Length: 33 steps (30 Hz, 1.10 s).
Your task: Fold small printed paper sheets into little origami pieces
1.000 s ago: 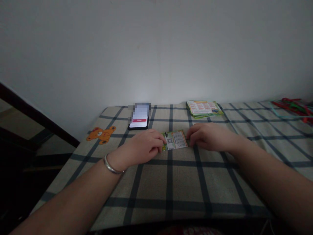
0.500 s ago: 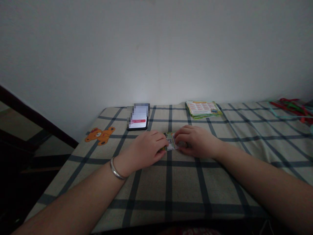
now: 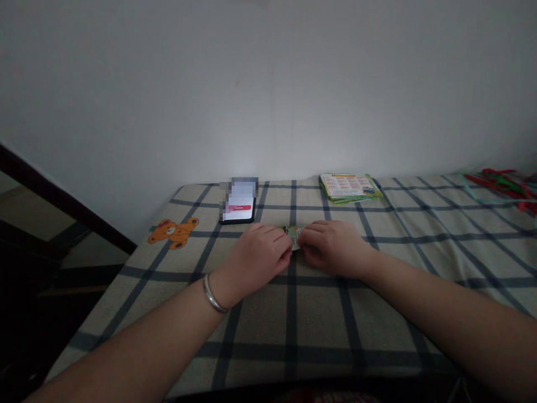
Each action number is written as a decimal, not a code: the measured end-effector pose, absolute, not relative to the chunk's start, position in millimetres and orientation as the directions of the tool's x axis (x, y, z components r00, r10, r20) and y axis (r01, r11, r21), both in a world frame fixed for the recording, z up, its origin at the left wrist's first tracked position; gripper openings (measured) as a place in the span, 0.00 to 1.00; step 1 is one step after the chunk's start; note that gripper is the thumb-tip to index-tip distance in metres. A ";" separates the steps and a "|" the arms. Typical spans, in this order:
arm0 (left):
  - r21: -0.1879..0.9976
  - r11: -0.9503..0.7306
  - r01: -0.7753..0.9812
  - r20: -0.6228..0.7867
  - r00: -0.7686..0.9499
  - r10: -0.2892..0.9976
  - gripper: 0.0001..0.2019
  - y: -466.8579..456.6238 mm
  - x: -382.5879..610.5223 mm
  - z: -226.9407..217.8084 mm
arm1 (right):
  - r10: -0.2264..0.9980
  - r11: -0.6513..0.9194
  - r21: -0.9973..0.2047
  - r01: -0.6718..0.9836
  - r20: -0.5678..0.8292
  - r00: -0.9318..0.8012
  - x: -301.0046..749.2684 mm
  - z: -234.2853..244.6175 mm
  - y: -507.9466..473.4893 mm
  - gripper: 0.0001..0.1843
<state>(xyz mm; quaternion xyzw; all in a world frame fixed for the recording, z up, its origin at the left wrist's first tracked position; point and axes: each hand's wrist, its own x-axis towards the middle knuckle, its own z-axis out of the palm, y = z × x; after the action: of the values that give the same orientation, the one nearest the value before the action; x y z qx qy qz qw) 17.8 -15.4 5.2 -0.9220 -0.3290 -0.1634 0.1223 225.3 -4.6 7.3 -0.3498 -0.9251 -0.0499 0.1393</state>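
A small printed paper leaflet [image 3: 294,238], green and white, lies at the middle of the checked cloth, mostly covered by my fingers. My left hand [image 3: 262,252], with a silver bangle [image 3: 215,294] at the wrist, is closed on the leaflet's left side. On its right side my right hand [image 3: 333,246] has its fingers curled and closed on the paper, slightly blurred. Only a narrow strip shows between the two hands, so I cannot tell how the paper is folded.
A phone [image 3: 239,201] with a lit screen lies behind my left hand. A stack of printed leaflets [image 3: 350,187] rests near the wall. Red and green strips [image 3: 499,182] lie at the far right. An orange bear picture [image 3: 173,232] is on the checked cloth [image 3: 251,352].
My hands have come closer together and their fingers have curled in tighter. Less of the leaflet shows between them. My left hand has shifted a little to the right.
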 end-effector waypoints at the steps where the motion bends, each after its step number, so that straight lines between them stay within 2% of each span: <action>1: -0.118 -0.744 0.658 0.399 0.718 0.571 0.05 -15.1 18.3 4.6 | 0.646 0.744 -0.043 0.667 0.303 -0.700 224.3 6.7 -4.9 0.05; 6: -0.060 -0.708 0.704 0.456 0.650 0.608 0.05 -13.7 20.3 3.3 | 0.666 0.739 -0.202 0.643 0.367 -0.650 223.4 4.6 -4.8 0.04; 11: -0.022 -0.705 0.709 0.473 0.628 0.617 0.03 -15.4 22.4 6.8 | 0.631 0.769 -0.252 0.588 0.447 -0.634 223.9 5.4 -4.0 0.03; 17: -0.033 -0.709 0.704 0.508 0.623 0.595 0.05 -18.3 25.7 10.0 | 0.607 0.794 -0.355 0.494 0.513 -0.607 221.2 3.5 -1.5 0.03; 24: -0.031 -0.720 0.693 0.525 0.624 0.578 0.04 -17.9 30.0 10.1 | 0.541 0.841 -0.358 0.406 0.576 -0.612 222.2 4.1 1.0 0.05; 33: -0.022 -0.722 0.691 0.581 0.597 0.554 0.03 -17.2 27.3 10.5 | 0.589 0.808 -0.416 0.417 0.537 -0.605 228.7 7.7 -1.4 0.05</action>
<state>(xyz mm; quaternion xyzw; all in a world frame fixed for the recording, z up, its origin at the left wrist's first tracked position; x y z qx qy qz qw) 27.3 -17.2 10.5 -0.8850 -0.3517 -0.2790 0.1233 228.7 -1.4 7.7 -0.2835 -0.8869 0.1251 0.3425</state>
